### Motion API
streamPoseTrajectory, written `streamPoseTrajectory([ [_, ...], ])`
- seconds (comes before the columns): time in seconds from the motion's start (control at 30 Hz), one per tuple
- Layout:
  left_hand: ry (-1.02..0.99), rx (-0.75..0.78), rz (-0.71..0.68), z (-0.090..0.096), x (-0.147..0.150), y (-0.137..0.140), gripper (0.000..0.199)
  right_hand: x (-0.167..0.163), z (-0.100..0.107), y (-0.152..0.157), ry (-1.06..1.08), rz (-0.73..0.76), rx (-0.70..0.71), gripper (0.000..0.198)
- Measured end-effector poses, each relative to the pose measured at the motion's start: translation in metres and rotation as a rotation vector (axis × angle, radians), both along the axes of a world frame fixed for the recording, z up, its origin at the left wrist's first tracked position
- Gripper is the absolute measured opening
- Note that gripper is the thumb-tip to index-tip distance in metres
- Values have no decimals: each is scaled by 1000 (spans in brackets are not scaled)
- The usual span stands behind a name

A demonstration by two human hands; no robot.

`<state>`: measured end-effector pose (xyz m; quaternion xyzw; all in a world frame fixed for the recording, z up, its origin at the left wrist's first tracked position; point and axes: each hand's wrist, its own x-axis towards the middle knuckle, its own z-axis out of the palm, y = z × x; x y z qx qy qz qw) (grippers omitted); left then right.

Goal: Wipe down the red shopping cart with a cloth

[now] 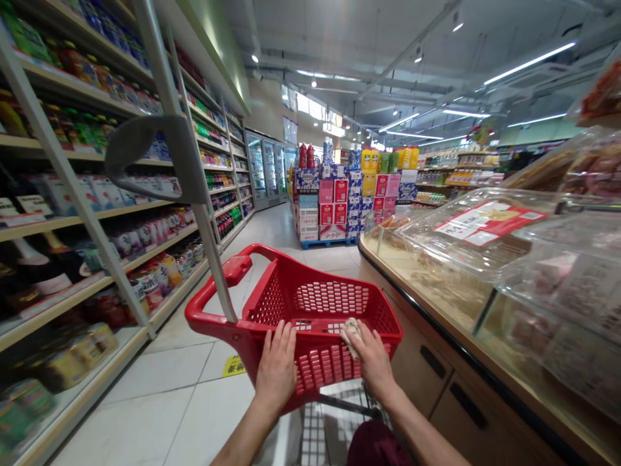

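A red plastic shopping cart basket [330, 298] with perforated walls stands right in front of me, its inside bare where I can see it. My left hand [278, 359] lies on the near rim with the fingers stretched out flat. Near the right end of the same rim, my right hand [372, 359] presses a crumpled whitish cloth [352, 338] against the edge, fingers bent over it. On the cart's left side rises a grey metal pole with a grey plastic handle [191, 162]. Part of the cloth is hidden under my fingers.
Shelves of bottled drinks [82, 129] line the left side. To the right is a wooden counter [436, 382] bearing clear packaged food trays [466, 226]. Stacked drink cartons [334, 200] stand ahead on a blue pallet. A yellow floor sticker [234, 366] lies beside the cart.
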<state>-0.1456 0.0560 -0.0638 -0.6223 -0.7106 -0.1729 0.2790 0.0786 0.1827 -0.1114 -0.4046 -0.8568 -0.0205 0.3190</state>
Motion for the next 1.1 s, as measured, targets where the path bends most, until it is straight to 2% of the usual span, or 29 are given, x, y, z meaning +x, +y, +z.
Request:
streamPoseTrajectory([
  [0.03,2,-4,-1,0,0,0,55,7,0,2,-15,-35,-1,51],
  [0.13,0,-4,4,-1,0,0,54,36,-4,16,-28,-295,-42,52],
  [0.2,-4,9,8,-2,1,0,54,40,-6,18,-22,-355,-50,52],
  [0.33,0,24,-4,-4,1,1,56,5,-5,3,-33,-77,41,53],
  [0.4,2,14,-13,-4,-1,0,56,1,-3,2,-72,-23,64,53],
  [0.43,1,10,-14,-4,-1,0,56,6,-2,4,-90,-57,54,52],
  [0.53,-1,20,-14,-4,1,0,55,35,-2,16,-105,-313,-21,52],
  [0.6,-2,28,-6,-3,3,1,55,40,-3,16,-97,-393,-39,53],
  [0.63,-1,28,-1,-3,4,1,55,35,-3,13,-95,-366,-24,53],
  [0.77,26,4,-6,-4,3,0,57,4,2,-2,-117,-85,73,55],
  [0.83,44,-15,-9,-5,1,0,59,9,5,0,-145,-114,44,56],
  [0.93,57,-21,-3,-7,1,0,59,32,7,9,-165,-391,-76,53],
  [0.97,57,-19,0,-6,1,0,59,34,7,10,-162,-441,-99,53],
  [1.03,52,-18,9,-6,2,0,59,24,7,5,-141,-377,-84,54],
  [1.1,49,-26,11,-4,3,0,58,4,7,-3,-117,-163,-13,57],
])
